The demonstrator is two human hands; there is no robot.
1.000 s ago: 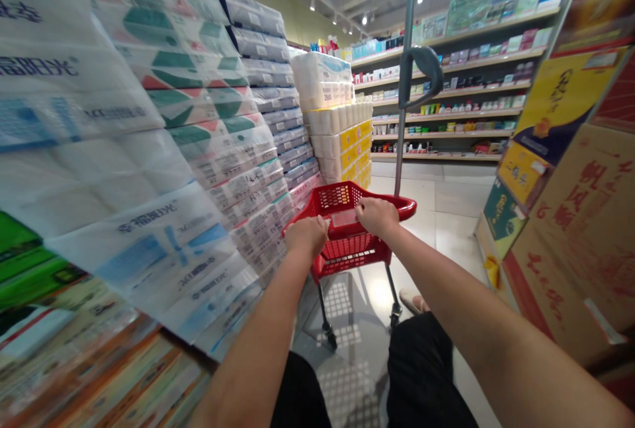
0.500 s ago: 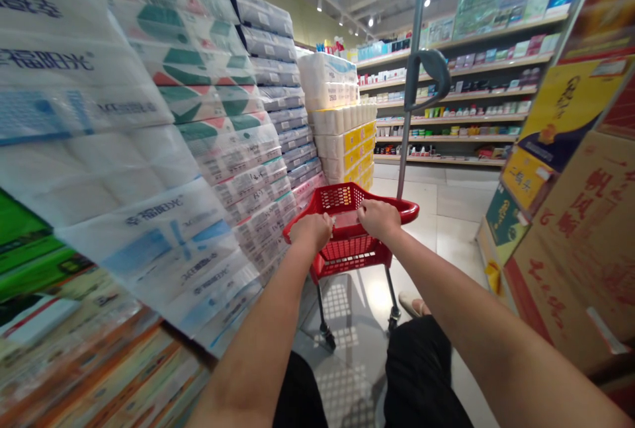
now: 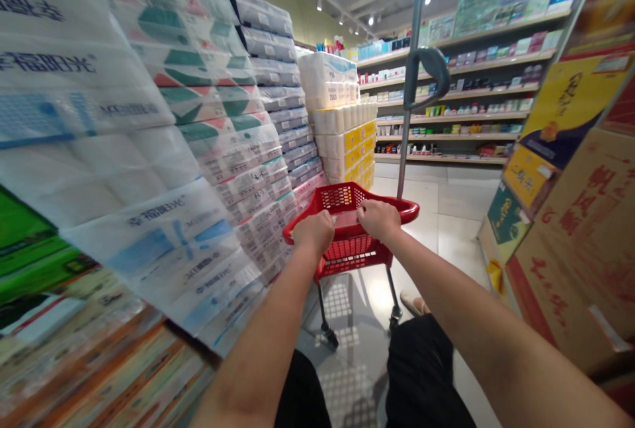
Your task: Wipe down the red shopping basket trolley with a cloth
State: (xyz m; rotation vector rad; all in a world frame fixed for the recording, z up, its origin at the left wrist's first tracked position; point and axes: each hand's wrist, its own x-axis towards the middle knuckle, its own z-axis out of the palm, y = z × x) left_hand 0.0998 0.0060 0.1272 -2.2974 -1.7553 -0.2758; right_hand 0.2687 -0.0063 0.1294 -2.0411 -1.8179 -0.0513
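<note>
Straight ahead stands a small red shopping cart (image 3: pixel 353 260) with perforated plastic sides and grey metal legs on casters. My left hand (image 3: pixel 315 231) is closed around the left part of its red handle. On the same bar, a short gap to the right, my right hand (image 3: pixel 379 217) is closed too. The fingertips of both hands are mostly hidden behind the bar. A grey upright pole (image 3: pixel 405 150) with a curved grey hook (image 3: pixel 430 76) rises from the cart's right side.
Tall stacks of wrapped toilet paper (image 3: pixel 149 163) line the left, close to the cart. White and yellow tissue packs (image 3: pixel 342 143) stand farther on. Cardboard boxes (image 3: pixel 570 243) are piled on the right. Shelves (image 3: pixel 456 97) of small goods cross the back; pale tiled floor (image 3: pixel 421 249) lies between.
My left hand has shifted very slightly right along the handle, its wrist turned a little. The right hand and the cart look the same, and the surroundings have barely moved.
</note>
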